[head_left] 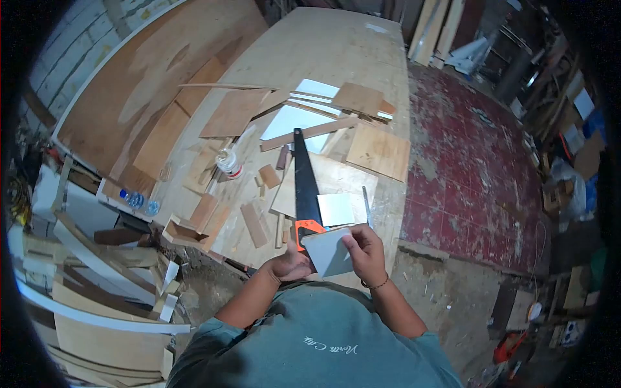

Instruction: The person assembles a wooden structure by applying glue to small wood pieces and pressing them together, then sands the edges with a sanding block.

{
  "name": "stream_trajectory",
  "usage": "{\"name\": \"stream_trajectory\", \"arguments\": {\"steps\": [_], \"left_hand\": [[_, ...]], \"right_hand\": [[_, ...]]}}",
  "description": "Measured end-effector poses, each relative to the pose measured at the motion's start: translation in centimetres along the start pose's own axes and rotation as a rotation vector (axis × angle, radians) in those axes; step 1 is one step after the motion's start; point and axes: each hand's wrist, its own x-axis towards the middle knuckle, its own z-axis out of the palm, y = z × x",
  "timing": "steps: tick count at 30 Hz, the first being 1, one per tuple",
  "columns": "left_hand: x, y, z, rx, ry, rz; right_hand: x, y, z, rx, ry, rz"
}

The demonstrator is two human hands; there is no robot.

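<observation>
- Handling step, by judgement: your pale panel [325, 254], tilted at the worktop's [310, 39] near edge, beside the handsaw [305, 178].
- Right hand [367, 253]: closed on the panel, thumb across its face.
- Left hand [291, 265]: partly curled; you cannot tell its grip.
- Next move, likely: needs your firm hold, fingers clear of teeth.

Passable across the far part of the surface [323, 42]; obstructed nearer by scattered boards [378, 152], saw [305, 181] and bottle [228, 163].
</observation>
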Motion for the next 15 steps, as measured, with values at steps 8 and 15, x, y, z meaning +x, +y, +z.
{"name": "stream_trajectory", "arguments": {"steps": [8,15], "left_hand": [[-3.8,-0.8,-1.1,0.197,0.555,0.265],[-11.7,0.4,-7.2,0.272,0.776,0.280]], "right_hand": [[1.1,2.8,5.9,0.287,-0.042,0.202],[4.3,4.7,12.3,0.207,-0.324,0.224]]}}
